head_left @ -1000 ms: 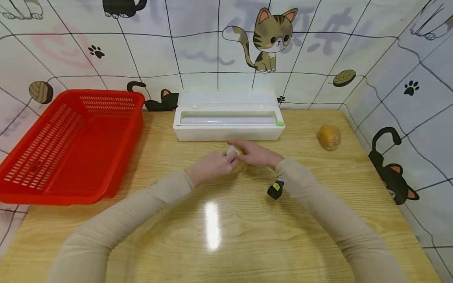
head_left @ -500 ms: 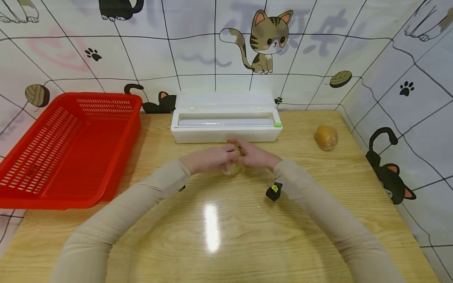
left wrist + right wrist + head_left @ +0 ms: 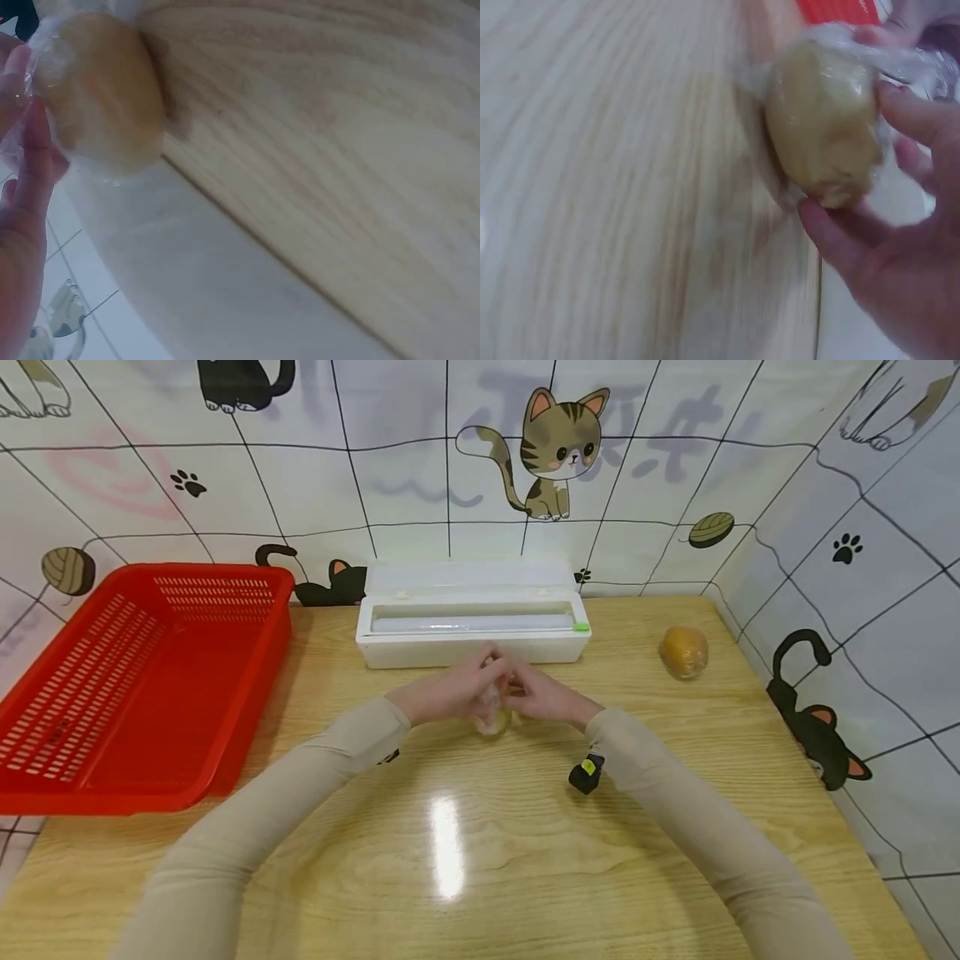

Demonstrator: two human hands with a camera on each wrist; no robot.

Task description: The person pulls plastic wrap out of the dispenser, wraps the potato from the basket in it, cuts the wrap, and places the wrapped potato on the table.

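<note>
An oval, yellow-brown potato (image 3: 821, 124), wrapped in clear cling film (image 3: 926, 64), is between the two hands at the middle of the table, in front of the white box. My right hand (image 3: 551, 695) holds it from the right, with thumb and fingers around its side in the right wrist view. From the left, my left hand (image 3: 450, 689) pinches gathered film at the potato's edge. In the head view the hands hide most of the potato; in the left wrist view its smooth film-covered side (image 3: 101, 97) shows close to the tabletop.
Behind the hands stands a white cling film box (image 3: 420, 653), lid up, with a roll inside. A large red basket (image 3: 262, 693) is at the left. Toward the back right lies a film-wrapped, orange-yellow round item (image 3: 684, 652). Cat-printed sheeting (image 3: 405, 485) surrounds the wooden table (image 3: 525, 877).
My left hand has shifted over the potato and now works at the film near the right fingers. The right hand stays around the potato. The head view has tilted up slightly.
</note>
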